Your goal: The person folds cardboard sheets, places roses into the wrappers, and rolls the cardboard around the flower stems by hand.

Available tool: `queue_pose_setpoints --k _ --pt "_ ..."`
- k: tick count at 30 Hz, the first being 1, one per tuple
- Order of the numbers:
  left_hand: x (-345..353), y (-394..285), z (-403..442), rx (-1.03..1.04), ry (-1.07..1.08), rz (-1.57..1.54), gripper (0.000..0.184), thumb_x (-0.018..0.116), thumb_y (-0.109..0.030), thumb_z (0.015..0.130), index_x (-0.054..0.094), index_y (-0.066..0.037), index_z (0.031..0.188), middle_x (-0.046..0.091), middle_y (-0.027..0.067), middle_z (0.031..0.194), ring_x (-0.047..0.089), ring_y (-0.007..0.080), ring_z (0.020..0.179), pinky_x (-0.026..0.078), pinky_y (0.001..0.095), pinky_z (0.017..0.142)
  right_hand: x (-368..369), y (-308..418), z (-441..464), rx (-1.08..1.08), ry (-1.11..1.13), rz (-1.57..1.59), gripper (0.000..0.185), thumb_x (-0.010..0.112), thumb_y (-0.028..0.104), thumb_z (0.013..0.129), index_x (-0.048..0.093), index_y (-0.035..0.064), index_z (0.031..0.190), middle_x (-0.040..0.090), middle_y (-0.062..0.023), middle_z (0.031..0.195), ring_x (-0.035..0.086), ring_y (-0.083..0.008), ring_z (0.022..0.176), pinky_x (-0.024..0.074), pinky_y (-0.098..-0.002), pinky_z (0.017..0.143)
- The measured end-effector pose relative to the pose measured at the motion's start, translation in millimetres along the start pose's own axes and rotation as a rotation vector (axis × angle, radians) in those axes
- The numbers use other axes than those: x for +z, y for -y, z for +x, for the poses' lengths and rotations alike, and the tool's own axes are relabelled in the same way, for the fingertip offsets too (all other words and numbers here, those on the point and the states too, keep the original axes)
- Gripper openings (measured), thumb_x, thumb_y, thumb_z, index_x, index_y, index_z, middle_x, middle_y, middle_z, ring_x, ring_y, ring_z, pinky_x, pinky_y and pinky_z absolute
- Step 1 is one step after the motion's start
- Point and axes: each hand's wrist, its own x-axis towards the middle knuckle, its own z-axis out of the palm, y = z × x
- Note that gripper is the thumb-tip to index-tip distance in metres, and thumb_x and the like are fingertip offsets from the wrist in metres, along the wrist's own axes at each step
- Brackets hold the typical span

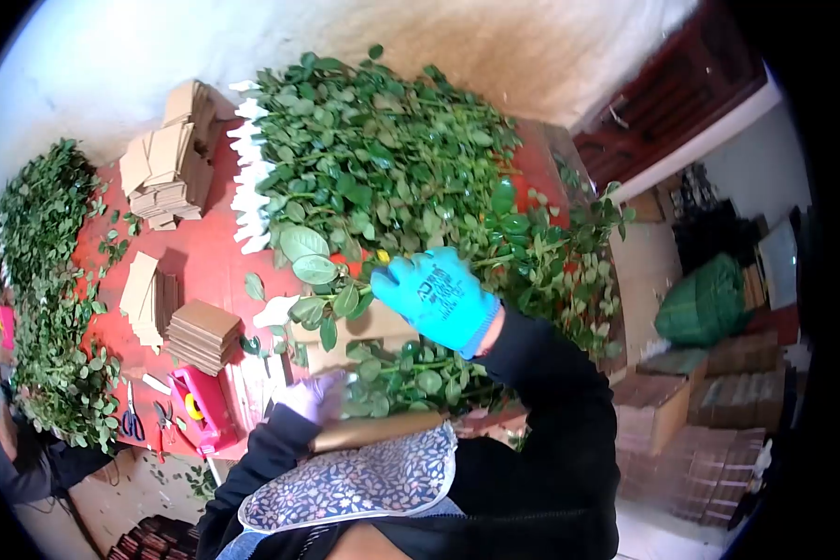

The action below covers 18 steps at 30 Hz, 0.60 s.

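Note:
My right hand (436, 297), in a bright blue glove, is over the middle of the table with its fingers curled around a leafy stem (343, 301). That stem has a white-sleeved head at its left end. My left hand (315, 397), in a pale purple glove, is low at the table's front edge, beside a bunch of leafy stems (429, 378). Its fingers are blurred, so what it holds is unclear. Between my hands is a piece of brown cardboard (369, 327). Behind them lies a large pile of leafy stems (373, 149) with white-sleeved heads facing left.
Stacks of cut cardboard (170, 168) and a smaller stack (203, 334) stand left. Blue-handled scissors (133, 415), red pruning shears (164, 429) and a pink tape dispenser (201, 411) lie near the front edge. Another leafy pile (51, 289) is far left; cartons (709, 429) are at right.

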Motion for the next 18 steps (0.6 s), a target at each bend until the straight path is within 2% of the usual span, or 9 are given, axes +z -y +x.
queue_pose_setpoints --k 2,3,7,8,10,12,16,17,18 --pt "-7.3 -9.9 -4.0 -0.078 0.049 -0.032 0.045 0.064 -0.021 0.084 0.06 -0.016 0.128 0.069 0.0143 0.111 0.069 0.0339 0.087 0.057 0.042 0.074 2.1 -11.1 21.4 -0.048 -0.035 -0.05 0.026 0.055 0.018 0.082 0.056 0.013 0.107 0.055 -0.002 0.084 0.061 -0.0185 0.072 0.0438 -0.0394 0.064" --pt "-10.3 -15.8 -3.4 0.027 -0.077 0.007 0.036 0.065 -0.021 0.085 0.064 -0.01 0.12 0.072 0.0136 0.099 0.07 0.03 0.077 0.056 0.0388 0.068 3.0 -18.2 35.0 -0.078 -0.054 -0.08 0.025 0.054 0.017 0.082 0.056 0.0126 0.107 0.055 -0.0023 0.083 0.061 -0.0191 0.072 0.0444 -0.0394 0.064" --pt "-8.5 -16.1 -5.6 -0.069 0.008 0.123 0.045 0.068 -0.016 0.08 0.061 -0.012 0.125 0.071 0.0141 0.101 0.07 0.0311 0.081 0.056 0.0389 0.072 -16.0 -90.6 139.4 -0.115 -0.167 -0.147 0.024 0.054 0.011 0.083 0.057 0.0124 0.106 0.058 -0.007 0.084 0.063 -0.0248 0.073 0.0464 -0.0415 0.062" --pt "14.8 8.3 -8.6 0.029 -0.095 0.024 0.04 0.064 -0.027 0.086 0.06 -0.021 0.125 0.07 0.0136 0.092 0.068 0.0304 0.075 0.055 0.0429 0.06 -18.7 -120.6 176.3 -0.118 -0.202 -0.179 0.025 0.054 0.009 0.083 0.057 0.0122 0.107 0.06 -0.0083 0.085 0.064 -0.0263 0.075 0.0476 -0.0426 0.063" --pt "4.0 -1.3 -5.4 0.048 -0.107 -0.07 0.041 0.065 -0.024 0.086 0.06 -0.021 0.126 0.07 0.0119 0.089 0.068 0.0293 0.075 0.054 0.0415 0.06 -3.7 -182.7 239.9 -0.079 -0.408 -0.33 0.031 0.058 0.008 0.083 0.058 0.0109 0.114 0.065 -0.0104 0.089 0.065 -0.0283 0.079 0.0504 -0.042 0.066" --pt "4.1 -4.2 -9.7 -0.055 -0.05 -0.05 0.043 0.067 -0.022 0.085 0.06 -0.02 0.127 0.068 0.0109 0.086 0.068 0.0293 0.075 0.054 0.0412 0.061 19.0 -212.2 270.7 -0.081 -0.513 -0.155 0.031 0.058 0.009 0.086 0.061 0.0104 0.116 0.069 -0.0113 0.094 0.067 -0.0302 0.085 0.0527 -0.0398 0.072" --pt "-8.2 -11.5 -5.1 -0.042 -0.043 0.038 0.052 0.072 -0.017 0.079 0.058 -0.02 0.129 0.069 0.0062 0.081 0.067 0.0243 0.063 0.052 0.0367 0.056 99.7 -186.5 254.6 0.171 -0.183 0.585 0.021 0.057 0.021 0.091 0.068 0.0119 0.107 0.07 -0.0157 0.096 0.067 -0.0344 0.09 0.0523 -0.0426 0.08" --pt "-6.7 -9.5 -4.7 -0.026 -0.06 -0.007 0.052 0.072 -0.017 0.079 0.057 -0.018 0.129 0.069 0.0058 0.079 0.066 0.024 0.061 0.051 0.0356 0.054 100.1 -173.4 245.9 0.11 0.079 0.211 0.027 0.063 0.02 0.089 0.066 0.0118 0.114 0.068 -0.018 0.105 0.066 -0.0349 0.092 0.0533 -0.0416 0.082" --pt "-3.4 -7.0 -5.6 -0.039 -0.055 -0.016 0.052 0.072 -0.017 0.079 0.057 -0.018 0.129 0.069 0.0058 0.079 0.066 0.024 0.061 0.051 0.0356 0.054 140.2 -173.5 240.2 0.07 0.112 0.273 0.027 0.062 0.026 0.09 0.066 0.0132 0.113 0.068 -0.0173 0.104 0.066 -0.0357 0.092 0.0526 -0.0443 0.082"
